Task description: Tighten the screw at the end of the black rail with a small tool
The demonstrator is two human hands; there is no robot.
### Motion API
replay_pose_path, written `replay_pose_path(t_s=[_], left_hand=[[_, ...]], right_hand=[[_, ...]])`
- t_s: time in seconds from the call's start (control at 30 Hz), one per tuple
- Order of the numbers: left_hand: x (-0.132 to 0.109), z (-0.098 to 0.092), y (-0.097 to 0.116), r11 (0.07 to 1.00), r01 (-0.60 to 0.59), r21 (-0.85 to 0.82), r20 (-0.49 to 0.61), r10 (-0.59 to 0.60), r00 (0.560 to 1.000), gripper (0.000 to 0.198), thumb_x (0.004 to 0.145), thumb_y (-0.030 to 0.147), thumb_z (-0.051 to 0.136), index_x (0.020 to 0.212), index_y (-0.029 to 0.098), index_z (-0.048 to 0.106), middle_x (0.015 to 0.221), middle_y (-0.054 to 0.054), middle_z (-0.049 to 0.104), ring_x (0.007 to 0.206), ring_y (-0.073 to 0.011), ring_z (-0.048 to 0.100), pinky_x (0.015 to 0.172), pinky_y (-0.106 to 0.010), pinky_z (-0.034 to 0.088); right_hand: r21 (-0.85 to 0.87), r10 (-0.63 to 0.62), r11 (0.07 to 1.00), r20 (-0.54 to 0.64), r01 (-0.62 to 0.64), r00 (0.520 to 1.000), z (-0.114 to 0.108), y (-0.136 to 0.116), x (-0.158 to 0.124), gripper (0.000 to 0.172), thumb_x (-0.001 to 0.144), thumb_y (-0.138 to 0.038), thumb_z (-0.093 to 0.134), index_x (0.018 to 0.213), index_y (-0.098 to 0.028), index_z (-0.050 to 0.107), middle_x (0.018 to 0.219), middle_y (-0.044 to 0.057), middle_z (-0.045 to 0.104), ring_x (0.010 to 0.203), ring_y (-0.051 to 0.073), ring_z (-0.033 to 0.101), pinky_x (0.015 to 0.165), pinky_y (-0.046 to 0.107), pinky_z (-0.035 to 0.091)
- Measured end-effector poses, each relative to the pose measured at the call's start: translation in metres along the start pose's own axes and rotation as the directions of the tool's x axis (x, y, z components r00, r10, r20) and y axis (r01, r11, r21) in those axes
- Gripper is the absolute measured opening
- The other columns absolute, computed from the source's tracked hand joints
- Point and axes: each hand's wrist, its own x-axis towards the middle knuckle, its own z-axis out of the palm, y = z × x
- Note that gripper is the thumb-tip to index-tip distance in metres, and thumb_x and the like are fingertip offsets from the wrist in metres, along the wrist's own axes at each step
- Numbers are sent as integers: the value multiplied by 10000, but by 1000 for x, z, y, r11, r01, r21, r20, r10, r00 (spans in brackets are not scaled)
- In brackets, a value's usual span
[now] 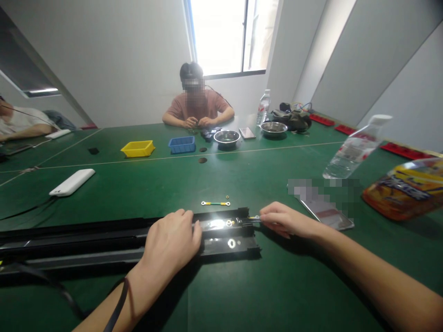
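- The black rail assembly (214, 249) lies on the green table (221, 299), running from its near end, taken here as the clock's centre, out toward nine o'clock
- The left hand (175, 240) lies at nine o'clock, curled over the rail with the thumb toward the end; most of its fingers are hidden, so how tightly they close cannot be told
- The right hand (282, 219), at three o'clock, has thumb and fingertips pinched together on a slim metal piece (256, 217) at the rail's end, its exact kind too small to tell
- Good handling here seems to call for firm left-hand pressure, a light pinch and the piece kept in line with the rail
- The green-and-yellow ring-lug lead (215, 203) and the small brass-coloured ring (227, 197) lie loose toward ten and eleven o'clock, best kept clear of the sleeves and wrists
- The snack bag (404, 189), between two and three o'clock, carries large pale lettering too blurred to read
- The near water bottle (356, 147), at two o'clock, has a red-and-white label, brand illegible
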Motion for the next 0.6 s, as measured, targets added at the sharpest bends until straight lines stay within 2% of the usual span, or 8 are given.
replay_pose_path(t_s=[0.1,0.23,0.43,0.6], left_hand=[[-1,-5,-4,998,59,13,78,-60,995,373,999,410,417,895,187,697,879,-109,714,836,-257,704,733,-312,492],[-3,-8,-6,1000,2,14,124,-3,992,441,1021,417,381,862,175,714,867,-131,730,832,-269,721,753,-320,504],[-5,-8,-10,994,-97,44,128,91,988,409,1036,393,359,878,194,679,835,-118,736,772,-312,727,678,-364,498],[-7,-4,-8,993,-91,79,124,81,989,387,1042,333,322,882,197,648,790,-113,723,727,-330,725,641,-381,500]], right_hand=[[12,3,1000,2,-3,1000,0,-1,0,411,889,-416,571,566,-205,431,458,-83,367,352,65,361,350,197,226],[30,2,1000,2,-2,1000,1,-1,-1,403,888,-414,576,574,-207,430,450,-89,363,345,63,346,348,195,236],[36,0,999,1,-1,1000,0,0,0,404,887,-412,582,572,-208,431,452,-87,363,348,65,351,347,195,239],[47,13,999,1,-13,1000,1,0,0,387,888,-412,576,590,-209,434,460,-90,362,346,61,332,342,192,242]])
